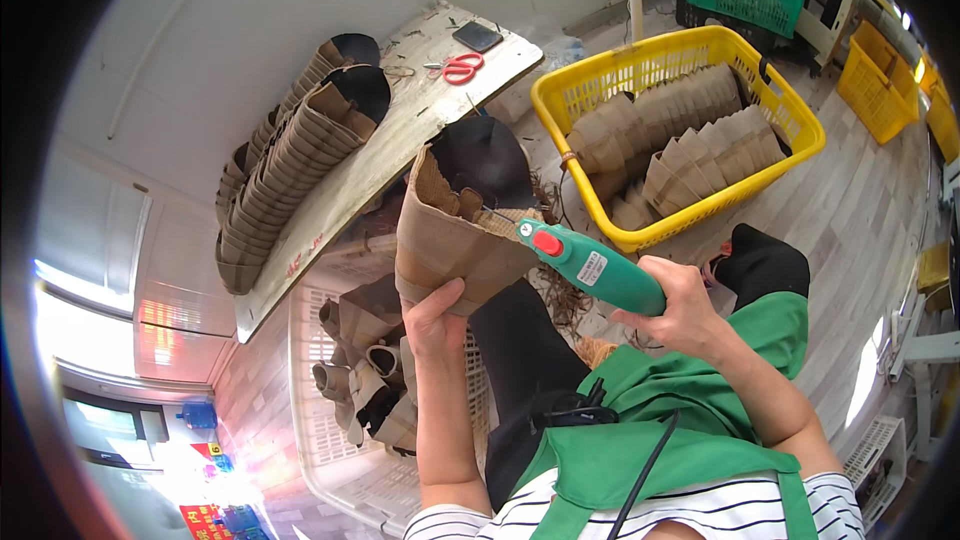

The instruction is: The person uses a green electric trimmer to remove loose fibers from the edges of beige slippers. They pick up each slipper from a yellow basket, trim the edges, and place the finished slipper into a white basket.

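Observation:
My left hand point(437, 323) grips the lower side of a tan fabric piece point(450, 255), fingers behind it and thumb in front. The piece is curved and hollow, with a black rounded end point(485, 155) and a textured inside. My right hand point(690, 310) is wrapped round the rear of a green handheld power tool point(600, 265) with a red button. Its thin metal tip points into the opening of the tan piece; whether it touches the fabric I cannot tell.
Stacked tan pieces point(290, 180) line a worktable point(420, 110) at the left, near red scissors point(463, 68) and a phone point(477, 36). More fill a yellow basket point(690, 45) at the right. A white basket point(320, 440) with tan pieces stands below the table. Strips litter the floor.

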Demonstrator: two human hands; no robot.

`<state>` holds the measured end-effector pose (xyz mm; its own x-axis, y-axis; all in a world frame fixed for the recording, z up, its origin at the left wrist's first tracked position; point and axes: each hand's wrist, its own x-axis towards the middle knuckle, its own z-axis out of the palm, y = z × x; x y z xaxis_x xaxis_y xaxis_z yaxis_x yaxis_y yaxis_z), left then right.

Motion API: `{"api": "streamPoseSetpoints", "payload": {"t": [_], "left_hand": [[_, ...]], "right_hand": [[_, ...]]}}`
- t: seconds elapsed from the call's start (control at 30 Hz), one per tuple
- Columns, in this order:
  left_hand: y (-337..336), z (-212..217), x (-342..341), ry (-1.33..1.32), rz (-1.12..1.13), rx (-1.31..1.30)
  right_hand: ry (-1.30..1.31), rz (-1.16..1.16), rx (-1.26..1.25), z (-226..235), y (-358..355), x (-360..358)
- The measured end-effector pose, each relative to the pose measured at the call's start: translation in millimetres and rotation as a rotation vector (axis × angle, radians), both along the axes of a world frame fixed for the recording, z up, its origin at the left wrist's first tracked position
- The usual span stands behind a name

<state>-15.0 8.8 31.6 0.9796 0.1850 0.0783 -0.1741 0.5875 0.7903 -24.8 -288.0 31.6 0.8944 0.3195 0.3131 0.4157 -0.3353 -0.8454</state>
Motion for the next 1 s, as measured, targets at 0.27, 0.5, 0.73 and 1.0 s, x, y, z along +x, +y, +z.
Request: {"api": "streamPoseSetpoints", "payload": {"t": [0.27, 0.5, 0.73, 1.0], "left_hand": [[0.7, -22.5, 0.6, -0.226, 0.273, 0.762], [-2.5, -30.3, -3.2, -0.475, 0.401, 1.302], [-7.8, -41.9, -12.3, -0.600, 0.420, 1.681], [-13.2, -47.1, -23.0, -0.585, 0.309, 1.839]], "right_hand": [[0.068, 0.031, 0.014, 4.2, 0.4, -5.2], [0.116, 0.014, 0.024, 14.6, 1.4, -7.1], [0.239, -0.039, 0.109, 20.3, 6.4, -2.1], [0.329, -0.049, 0.162, 25.5, 17.2, 16.8]]}}
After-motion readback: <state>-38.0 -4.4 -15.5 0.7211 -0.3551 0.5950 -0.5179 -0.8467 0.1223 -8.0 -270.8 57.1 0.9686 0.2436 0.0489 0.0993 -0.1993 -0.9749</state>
